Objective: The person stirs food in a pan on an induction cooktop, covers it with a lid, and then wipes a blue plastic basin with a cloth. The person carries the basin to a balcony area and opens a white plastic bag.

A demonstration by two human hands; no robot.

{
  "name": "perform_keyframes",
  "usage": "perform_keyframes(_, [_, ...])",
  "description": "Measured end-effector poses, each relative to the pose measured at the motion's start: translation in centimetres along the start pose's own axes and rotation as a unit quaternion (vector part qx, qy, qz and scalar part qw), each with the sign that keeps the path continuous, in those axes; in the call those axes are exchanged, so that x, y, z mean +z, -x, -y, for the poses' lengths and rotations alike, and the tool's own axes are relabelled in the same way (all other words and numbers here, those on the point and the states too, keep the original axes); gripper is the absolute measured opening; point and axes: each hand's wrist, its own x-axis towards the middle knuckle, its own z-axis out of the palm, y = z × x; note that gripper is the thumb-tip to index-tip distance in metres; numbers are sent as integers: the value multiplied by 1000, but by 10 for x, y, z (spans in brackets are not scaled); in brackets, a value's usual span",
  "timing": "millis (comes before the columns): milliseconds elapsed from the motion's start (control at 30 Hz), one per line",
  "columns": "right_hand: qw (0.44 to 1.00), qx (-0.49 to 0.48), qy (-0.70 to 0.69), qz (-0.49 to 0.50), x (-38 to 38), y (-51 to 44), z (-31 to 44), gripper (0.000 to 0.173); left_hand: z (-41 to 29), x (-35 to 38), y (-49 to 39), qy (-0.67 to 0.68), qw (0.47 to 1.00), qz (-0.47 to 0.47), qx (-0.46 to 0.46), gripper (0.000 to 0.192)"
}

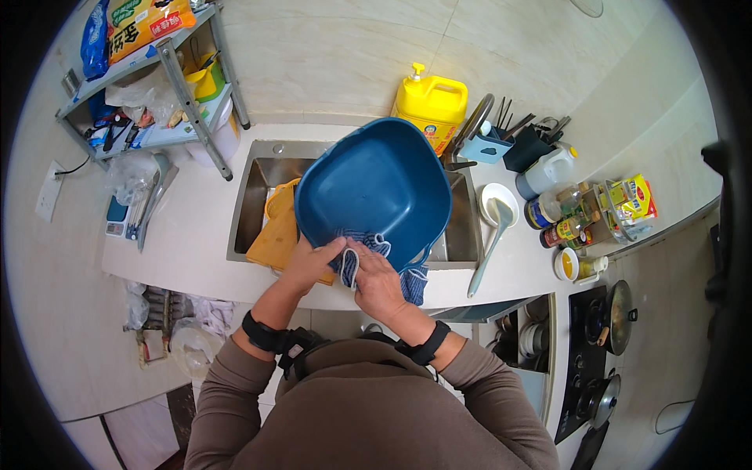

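Observation:
A blue plastic basin [370, 182] is tilted over the stainless steel sink [241, 205], its hollow side towards me. My left hand [308, 261] grips the basin's near left rim, thumb on the cloth. With my right hand [376, 276] I press a dark blue striped cloth [367, 238] with white edging against the near rim. Another striped part of cloth [415, 285] hangs below the basin by the counter's front edge; whether it is the same piece I cannot tell. A wooden cutting board [279, 241] leans in the sink's left side, partly over an orange plastic basket [279, 197].
Behind the basin stand a yellow pump jug [435, 106] and a faucet [479, 123]. To the right, a spatula [496, 241] rests on a white bowl [490, 191], near several bottles [552, 205]. A metal rack [194, 111] stands left; a gas stove [578, 370] lies right.

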Motion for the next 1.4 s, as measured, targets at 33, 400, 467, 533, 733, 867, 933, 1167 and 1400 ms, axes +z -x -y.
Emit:
perform_keyframes(33, [999, -13, 12, 40, 1, 3, -6, 32, -3, -1, 2, 7, 999, 6, -31, 55])
perform_keyframes(400, [924, 97, 163, 333, -74, -18, -68, 92, -7, -18, 2, -8, 1000, 19, -4, 51])
perform_keyframes(467, [918, 153, 23, 366, -85, -31, -70, 92, -8, -22, 1, -22, 1000, 11, -11, 52])
perform_keyframes(533, [928, 135, 126, 323, -78, -32, -64, 82, -8, -27, 1, -14, 998, 19, -53, 53])
perform_keyframes(733, [972, 125, 16, 198, -26, -34, -31, 53, 1, -20, -3, 3, 997, 36, -64, 63])
perform_keyframes(867, [994, -24, 28, 108, -15, -44, -8, 54, 3, -15, -3, 39, 995, 37, -79, 64])
perform_keyframes(933, [976, -73, 124, 166, -3, -45, -17, 57, -4, -7, 3, 11, 997, 18, -74, 62])
perform_keyframes(1167, [959, 46, 252, 125, -17, -75, -80, 52, 7, -24, 0, -6, 999, 46, -25, 69])
perform_keyframes(1400, [974, 156, 83, 143, -35, -86, -71, 60, 9, -23, 8, 60, 996, 46, -54, 65])
